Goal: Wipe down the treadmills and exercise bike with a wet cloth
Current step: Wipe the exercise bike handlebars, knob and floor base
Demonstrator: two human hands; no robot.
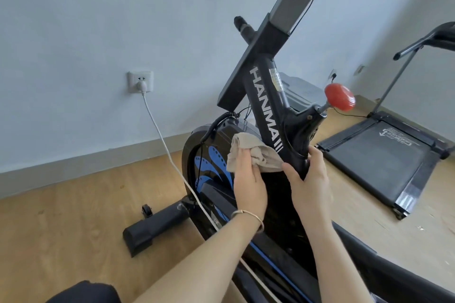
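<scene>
Exercise bike (209,140): left hand (248,184) grips bunched cloth (246,152) against frame (267,130) edge; right hand (310,179) apparently clasps frame.

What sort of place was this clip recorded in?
Probably a small home workout room, not a commercial gym: an exercise bike stands on a wood-look floor near a plain wall, a treadmill sits beyond it, and a household wall socket has a white cord plugged in.

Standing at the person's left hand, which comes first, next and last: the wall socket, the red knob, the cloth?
1. cloth: held in the left hand.
2. red knob: up and to the right, on the bike frame.
3. wall socket: far left, behind.
</scene>
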